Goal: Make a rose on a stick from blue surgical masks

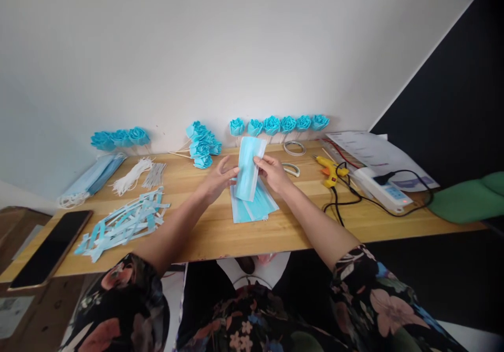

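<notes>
Sheet (247, 168), seemingly light, limp and best edge-held, was pinched in the right fingers (261, 163), left fingers (231, 173) parted nearby.

the person wears a black top (246, 323) printed with small pale pink blossoms, its loose left sleeve (132, 310) and right sleeve (378, 289) bearing larger pink flowers, with black legwear (210, 289) below, and the left hand (220, 176) and right hand (272, 172) bare.

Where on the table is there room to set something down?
Bare wood lies between the wires, roses and left hand, and along the front edge below the sheets. Crowded: the left end (phone, offcuts, masks) and the right (glue gun, power strip).
</notes>
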Tool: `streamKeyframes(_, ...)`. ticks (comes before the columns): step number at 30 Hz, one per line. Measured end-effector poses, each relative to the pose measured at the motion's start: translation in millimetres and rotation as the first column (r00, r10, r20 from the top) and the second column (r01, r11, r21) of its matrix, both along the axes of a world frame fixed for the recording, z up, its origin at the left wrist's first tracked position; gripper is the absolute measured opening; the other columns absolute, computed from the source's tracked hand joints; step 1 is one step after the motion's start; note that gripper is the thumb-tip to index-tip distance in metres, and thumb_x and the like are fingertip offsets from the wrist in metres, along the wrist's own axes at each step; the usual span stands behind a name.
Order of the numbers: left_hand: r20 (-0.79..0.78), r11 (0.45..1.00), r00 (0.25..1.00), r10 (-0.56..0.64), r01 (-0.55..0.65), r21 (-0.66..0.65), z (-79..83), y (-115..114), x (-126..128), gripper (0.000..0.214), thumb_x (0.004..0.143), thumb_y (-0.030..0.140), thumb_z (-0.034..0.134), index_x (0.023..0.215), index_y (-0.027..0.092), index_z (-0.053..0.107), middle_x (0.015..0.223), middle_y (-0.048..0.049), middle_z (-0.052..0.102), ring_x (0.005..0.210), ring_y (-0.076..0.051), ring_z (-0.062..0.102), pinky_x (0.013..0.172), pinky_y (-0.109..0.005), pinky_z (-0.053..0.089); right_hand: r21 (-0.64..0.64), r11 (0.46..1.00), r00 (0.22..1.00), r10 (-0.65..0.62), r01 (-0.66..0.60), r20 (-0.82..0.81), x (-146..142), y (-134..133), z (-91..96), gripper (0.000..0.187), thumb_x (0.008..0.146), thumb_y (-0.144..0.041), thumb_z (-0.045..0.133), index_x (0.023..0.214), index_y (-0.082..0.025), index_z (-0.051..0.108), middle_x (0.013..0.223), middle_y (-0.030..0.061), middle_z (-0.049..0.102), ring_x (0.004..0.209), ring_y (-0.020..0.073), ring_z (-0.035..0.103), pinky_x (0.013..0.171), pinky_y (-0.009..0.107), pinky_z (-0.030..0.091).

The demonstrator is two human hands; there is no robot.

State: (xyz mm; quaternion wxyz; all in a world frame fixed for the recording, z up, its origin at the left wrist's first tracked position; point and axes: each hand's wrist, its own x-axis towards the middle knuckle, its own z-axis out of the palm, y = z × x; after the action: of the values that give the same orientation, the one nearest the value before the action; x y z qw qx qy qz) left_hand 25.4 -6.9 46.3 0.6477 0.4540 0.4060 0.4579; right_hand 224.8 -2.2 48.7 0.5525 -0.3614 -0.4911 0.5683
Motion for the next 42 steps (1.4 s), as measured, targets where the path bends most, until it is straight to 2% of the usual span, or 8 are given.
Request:
streamKeyframes(4, 0.034, 1.000, 0.999, 0.020, -0.021, 0.016, -1.1, -0.9, 1.8, 0.074, 0.055, 0.042, 0.099, 0.120, 0.019, 0.071, 0.105, -0.0108, 0.079, 0.094, -0.026, 0.074, 0.085, -0.037, 0.057, 0.016, 1.000, 1.000, -0.001, 0.001, -0.006, -0.2, -2.5, 3.9, 0.046, 0.060, -0.062, 0.087, 0.070, -0.020, 0.070, 0.064, -0.0039, 0.063, 0.060, 0.0124, 0.057, 0.061, 0.026, 0.050)
streamKeyframes(8, 0.036, 0.996, 0.995, 0.089, -0.090, 0.008, -0.8, -9.9, -2.9, 0.053, 0.051, 0.045, 0.099, 0.086, 0.015, 0.074, 0.083, -0.0056, 0.078, 0.069, -0.019, 0.069, 0.070, -0.032, 0.056, 0.009, 1.000, 0.999, 0.022, -0.022, 0.033, -2.3, -3.1, 4.7, 0.047, 0.063, -0.063, 0.085, 0.071, -0.020, 0.069, 0.064, -0.0031, 0.063, 0.060, 0.0129, 0.058, 0.057, 0.026, 0.049)
streamKeyframes(12, 0.023, 0.988, 0.989, 0.146, -0.147, 0.050, -2.3, -12.0, -3.4, 0.052, 0.055, 0.054, 0.095, 0.083, 0.016, 0.072, 0.074, -0.0025, 0.074, 0.061, -0.016, 0.064, 0.060, -0.028, 0.052, 0.035, 0.999, 0.989, 0.014, -0.019, 0.147, -4.8, -1.6, 0.6, 0.050, 0.065, -0.067, 0.082, 0.068, -0.019, 0.068, 0.062, -0.0023, 0.062, 0.057, 0.0134, 0.057, 0.053, 0.026, 0.047)
streamKeyframes(17, 0.002, 0.983, 0.993, 0.117, -0.116, 0.141, -3.7, -12.4, -2.3, 0.052, 0.068, 0.064, 0.085, 0.085, 0.017, 0.074, 0.078, -0.0042, 0.074, 0.069, -0.019, 0.066, 0.065, -0.030, 0.052, 0.070, 0.997, 0.960, 0.000, -0.020, 0.279, -4.5, -1.0, -6.0, 0.051, 0.071, -0.068, 0.078, 0.061, -0.021, 0.062, 0.056, -0.0031, 0.058, 0.051, 0.0129, 0.052, 0.050, 0.027, 0.042)
streamKeyframes(21, -0.052, 0.956, 0.971, 0.233, -0.219, 0.194, -1.6, -14.4, -3.9, 0.052, 0.067, 0.067, 0.084, 0.074, 0.017, 0.071, 0.070, -0.0022, 0.069, 0.066, -0.018, 0.061, 0.062, -0.029, 0.050, 0.112, 0.992, 0.940, 0.009, -0.050, 0.341, -2.9, -1.4, -10.5, 0.054, 0.079, -0.069, 0.072, 0.059, -0.022, 0.057, 0.056, -0.0027, 0.057, 0.051, 0.0138, 0.055, 0.052, 0.028, 0.043)
streamKeyframes(32, 0.036, 0.898, 0.916, 0.399, -0.399, 0.184, -1.6, -11.7, -9.0, 0.054, 0.073, 0.063, 0.081, 0.061, 0.020, 0.050, 0.052, 0.0049, 0.047, 0.048, -0.009, 0.040, 0.047, -0.023, 0.033, 0.064, 0.998, 0.967, -0.005, -0.012, 0.254, -2.3, 0.5, -9.8, 0.054, 0.075, -0.072, 0.072, 0.060, -0.022, 0.058, 0.058, -0.0025, 0.054, 0.053, 0.0136, 0.052, 0.051, 0.028, 0.043)
streamKeyframes(38, 0.079, 0.912, 0.921, 0.382, -0.389, 0.128, -7.4, -8.1, -7.1, 0.045, 0.073, 0.056, 0.081, 0.069, 0.019, 0.056, 0.062, 0.0021, 0.060, 0.057, -0.013, 0.055, 0.055, -0.026, 0.043, 0.046, 0.994, 0.970, 0.082, -0.095, 0.227, -1.7, -2.5, -4.7, 0.054, 0.074, -0.072, 0.073, 0.061, -0.022, 0.061, 0.060, -0.0011, 0.058, 0.056, 0.0144, 0.055, 0.053, 0.029, 0.047)
streamKeyframes(42, 0.131, 0.905, 0.907, 0.400, -0.413, 0.098, -8.2, -5.7, -6.5, 0.046, 0.072, 0.059, 0.081, 0.074, 0.019, 0.060, 0.068, 0.0006, 0.065, 0.062, -0.016, 0.061, 0.060, -0.028, 0.049, 0.017, 0.983, 0.931, 0.167, -0.182, 0.325, 0.7, -1.5, -9.5, 0.052, 0.074, -0.070, 0.075, 0.066, -0.020, 0.066, 0.064, 0.0003, 0.063, 0.055, 0.0133, 0.055, 0.052, 0.027, 0.045)
